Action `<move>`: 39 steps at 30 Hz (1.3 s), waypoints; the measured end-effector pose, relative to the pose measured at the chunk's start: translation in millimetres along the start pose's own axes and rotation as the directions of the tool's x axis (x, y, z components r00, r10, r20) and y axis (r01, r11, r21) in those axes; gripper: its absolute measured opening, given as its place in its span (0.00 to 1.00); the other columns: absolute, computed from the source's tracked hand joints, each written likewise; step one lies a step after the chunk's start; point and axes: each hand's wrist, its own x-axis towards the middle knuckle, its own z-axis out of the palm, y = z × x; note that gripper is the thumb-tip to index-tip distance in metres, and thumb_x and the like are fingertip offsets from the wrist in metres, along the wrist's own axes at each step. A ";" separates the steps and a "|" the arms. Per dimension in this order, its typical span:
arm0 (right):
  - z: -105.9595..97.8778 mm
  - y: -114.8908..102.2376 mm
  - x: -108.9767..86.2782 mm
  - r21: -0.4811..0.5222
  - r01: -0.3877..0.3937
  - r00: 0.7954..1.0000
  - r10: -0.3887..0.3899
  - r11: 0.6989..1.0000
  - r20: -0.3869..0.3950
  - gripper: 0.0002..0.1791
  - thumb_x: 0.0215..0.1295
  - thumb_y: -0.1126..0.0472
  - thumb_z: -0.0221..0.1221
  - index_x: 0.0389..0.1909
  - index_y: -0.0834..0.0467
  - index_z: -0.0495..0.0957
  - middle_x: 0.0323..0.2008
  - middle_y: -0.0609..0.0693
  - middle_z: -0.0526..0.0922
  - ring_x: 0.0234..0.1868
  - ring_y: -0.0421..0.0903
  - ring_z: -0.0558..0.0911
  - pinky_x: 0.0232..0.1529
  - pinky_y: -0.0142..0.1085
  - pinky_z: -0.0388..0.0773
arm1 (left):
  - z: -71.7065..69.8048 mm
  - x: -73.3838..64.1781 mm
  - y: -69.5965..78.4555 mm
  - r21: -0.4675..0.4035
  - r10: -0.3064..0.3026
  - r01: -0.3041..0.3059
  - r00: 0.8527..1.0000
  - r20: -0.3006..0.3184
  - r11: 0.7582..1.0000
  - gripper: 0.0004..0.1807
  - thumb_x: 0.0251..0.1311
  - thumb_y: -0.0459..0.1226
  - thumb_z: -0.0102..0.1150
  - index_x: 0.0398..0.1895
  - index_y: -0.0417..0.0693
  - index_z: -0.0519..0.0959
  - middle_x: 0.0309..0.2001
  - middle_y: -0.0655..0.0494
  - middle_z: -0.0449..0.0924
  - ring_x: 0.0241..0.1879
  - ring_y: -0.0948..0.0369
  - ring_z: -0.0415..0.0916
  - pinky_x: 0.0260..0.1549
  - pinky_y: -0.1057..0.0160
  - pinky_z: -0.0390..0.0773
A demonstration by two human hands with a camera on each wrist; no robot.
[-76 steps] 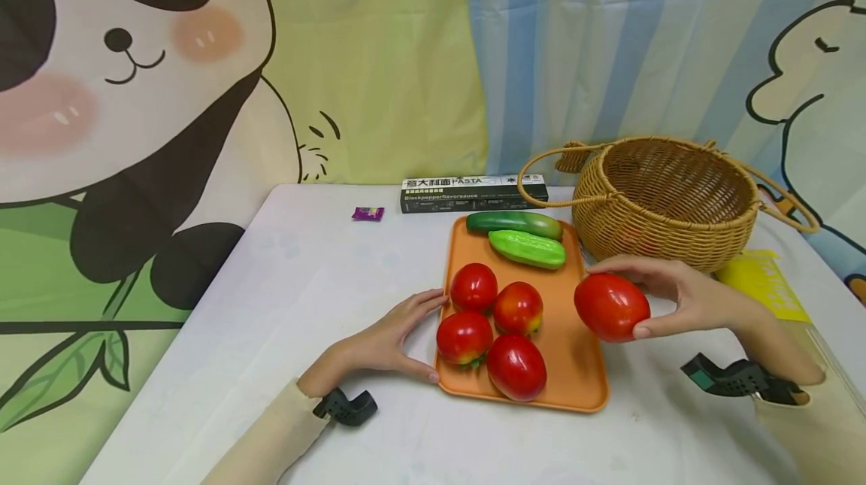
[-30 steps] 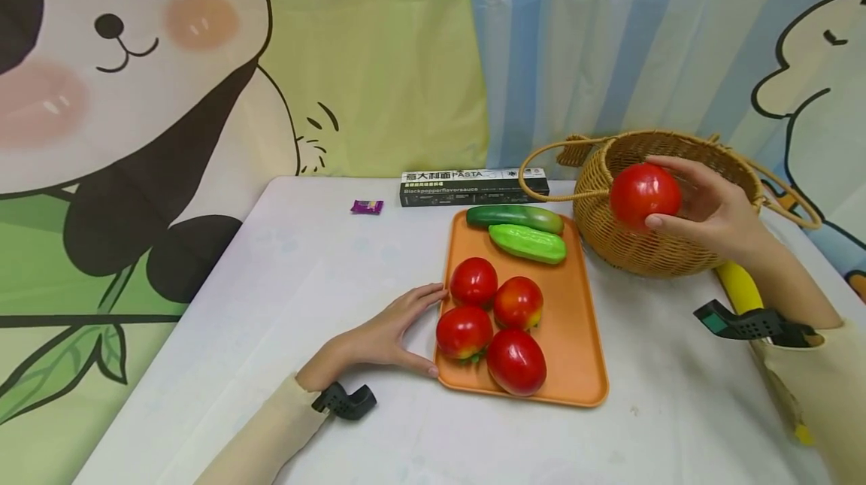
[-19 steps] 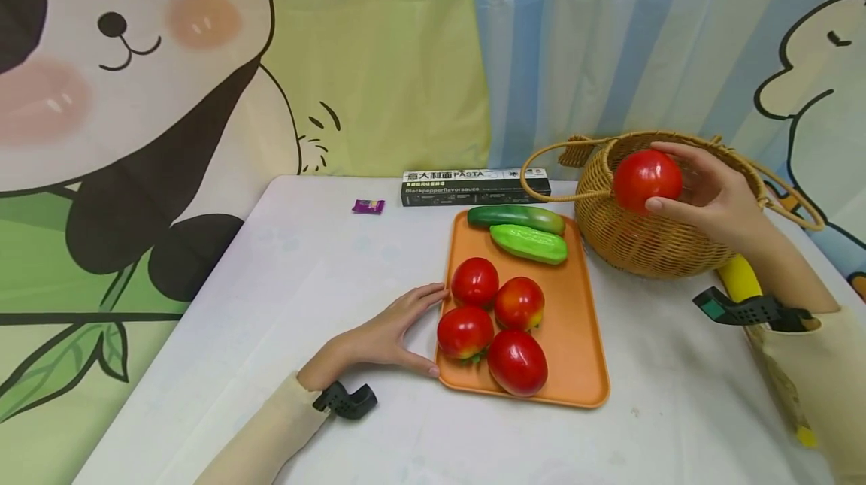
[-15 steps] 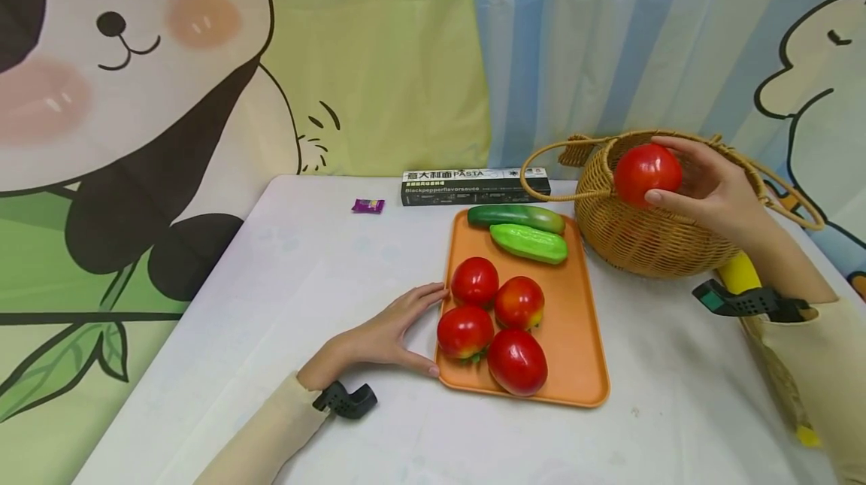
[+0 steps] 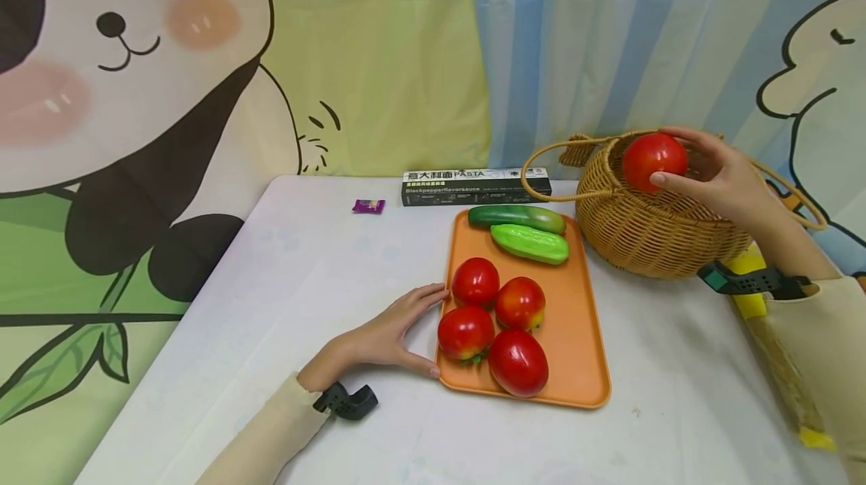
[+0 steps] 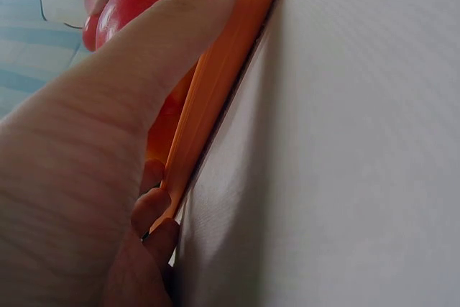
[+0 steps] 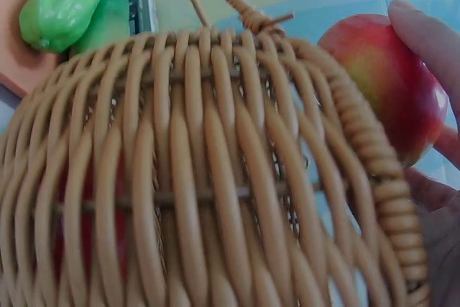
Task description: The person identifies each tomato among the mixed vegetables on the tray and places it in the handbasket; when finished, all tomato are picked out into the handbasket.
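Note:
My right hand (image 5: 720, 177) grips a smooth red fruit (image 5: 655, 161) over the near rim of the wicker basket (image 5: 663, 244). A yellowish patch shows on this fruit (image 7: 388, 84) in the right wrist view, where it sits beside the woven rim. Something red (image 7: 90, 228) shows through the weave. My left hand (image 5: 386, 331) lies with spread thumb and fingers against the left edge of the orange tray (image 5: 568, 350). On that tray several red fruits (image 5: 518, 363) cluster near the left hand. A light green cucumber (image 5: 530, 244) and a darker one (image 5: 516, 219) lie at its far end.
Behind the tray lies a pasta box (image 5: 473, 188), partly behind the basket's handle loop (image 5: 531, 169). A small purple wrapped candy (image 5: 368, 206) is farther left. Beneath the right forearm, a yellow-ended packet (image 5: 785, 372) lies along the table's right side.
My right hand has carried the red fruit from beside the tray up to the basket, rising slightly further in the last half second. The left hand has stayed at the tray's edge.

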 end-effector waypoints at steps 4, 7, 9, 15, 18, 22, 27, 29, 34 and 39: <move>-1.7 1.3 2.2 -0.032 -0.053 0.999 0.053 0.998 0.011 0.36 0.66 0.61 0.62 0.73 0.43 0.60 0.62 0.45 0.69 0.51 0.27 0.71 0.39 0.14 0.72 | -0.5 0.5 0.2 0.004 0.005 -0.005 1.000 0.001 1.000 0.59 0.44 0.54 0.76 0.77 0.53 0.51 0.77 0.57 0.44 0.75 0.54 0.44 0.70 0.42 0.53; -1.4 0.7 4.6 -0.061 -0.094 0.995 0.096 0.994 0.020 0.37 0.66 0.57 0.62 0.73 0.42 0.59 0.65 0.50 0.66 0.54 0.31 0.71 0.39 0.14 0.71 | -0.9 0.2 0.5 0.001 0.004 -0.004 1.000 0.001 1.000 0.59 0.44 0.54 0.76 0.77 0.53 0.51 0.77 0.57 0.44 0.75 0.54 0.44 0.70 0.42 0.53; -0.8 0.4 6.7 -0.080 -0.113 0.993 0.115 0.990 0.025 0.37 0.66 0.55 0.62 0.74 0.42 0.58 0.66 0.52 0.66 0.55 0.31 0.71 0.38 0.14 0.71 | -0.8 -0.1 0.6 -0.004 0.004 -0.004 1.000 0.001 1.000 0.59 0.44 0.54 0.76 0.77 0.53 0.52 0.77 0.57 0.44 0.75 0.54 0.44 0.70 0.42 0.53; 1.3 0.7 12.8 -0.101 -0.125 0.989 0.132 0.987 0.063 0.38 0.67 0.55 0.61 0.75 0.49 0.56 0.64 0.55 0.65 0.47 0.27 0.70 0.37 0.16 0.71 | 0.2 -0.8 0.1 -0.012 0.008 -0.008 1.000 0.003 1.000 0.59 0.45 0.54 0.75 0.77 0.54 0.51 0.77 0.56 0.44 0.75 0.52 0.44 0.69 0.40 0.54; 2.0 1.2 15.9 -0.137 -0.125 0.987 0.137 0.983 0.079 0.39 0.67 0.55 0.62 0.75 0.53 0.56 0.65 0.59 0.63 0.44 0.25 0.69 0.35 0.17 0.71 | 0.3 -1.0 -0.2 -0.007 0.007 -0.007 1.000 0.004 1.000 0.59 0.44 0.55 0.75 0.77 0.54 0.51 0.77 0.57 0.44 0.75 0.53 0.43 0.70 0.41 0.53; 1.9 2.9 19.8 -0.199 -0.137 0.982 0.159 0.970 0.102 0.40 0.66 0.52 0.62 0.75 0.55 0.55 0.64 0.63 0.65 0.41 0.25 0.69 0.34 0.18 0.70 | 0.8 -0.8 -1.1 -0.003 0.005 -0.005 1.000 0.004 1.000 0.59 0.44 0.55 0.75 0.77 0.54 0.52 0.77 0.58 0.44 0.75 0.55 0.43 0.70 0.42 0.53; 1.3 5.7 22.0 -0.240 -0.143 0.970 0.184 0.960 0.161 0.40 0.68 0.50 0.60 0.75 0.58 0.54 0.65 0.65 0.65 0.50 0.39 0.75 0.35 0.20 0.70 | 2.0 -0.4 -1.6 -0.005 0.004 -0.004 1.000 0.004 1.000 0.58 0.44 0.55 0.75 0.77 0.54 0.52 0.77 0.59 0.44 0.75 0.55 0.43 0.70 0.42 0.53; 1.2 6.3 22.7 -0.247 -0.144 0.963 0.193 0.958 0.186 0.40 0.69 0.49 0.58 0.75 0.58 0.53 0.65 0.66 0.64 0.56 0.52 0.74 0.35 0.21 0.71 | 2.2 -0.3 -1.5 -0.004 0.007 -0.007 1.000 0.003 1.000 0.58 0.44 0.55 0.75 0.77 0.54 0.52 0.77 0.58 0.44 0.75 0.54 0.44 0.70 0.42 0.53; 1.5 8.8 25.2 -0.275 -0.138 0.951 0.204 0.952 0.231 0.41 0.69 0.48 0.58 0.76 0.55 0.51 0.66 0.69 0.61 0.61 0.67 0.66 0.41 0.38 0.75 | 2.1 -0.3 -1.1 -0.001 0.010 -0.010 1.000 0.002 1.000 0.58 0.44 0.54 0.75 0.77 0.53 0.52 0.77 0.58 0.45 0.75 0.54 0.44 0.70 0.42 0.53; 2.6 12.7 29.2 -0.288 -0.114 0.937 0.199 0.951 0.286 0.40 0.69 0.52 0.59 0.76 0.55 0.52 0.64 0.70 0.62 0.59 0.69 0.69 0.43 0.47 0.76 | 1.8 -0.5 -0.5 0.004 0.010 -0.010 1.000 -0.003 1.000 0.58 0.44 0.54 0.75 0.77 0.53 0.52 0.77 0.57 0.45 0.75 0.54 0.44 0.70 0.42 0.53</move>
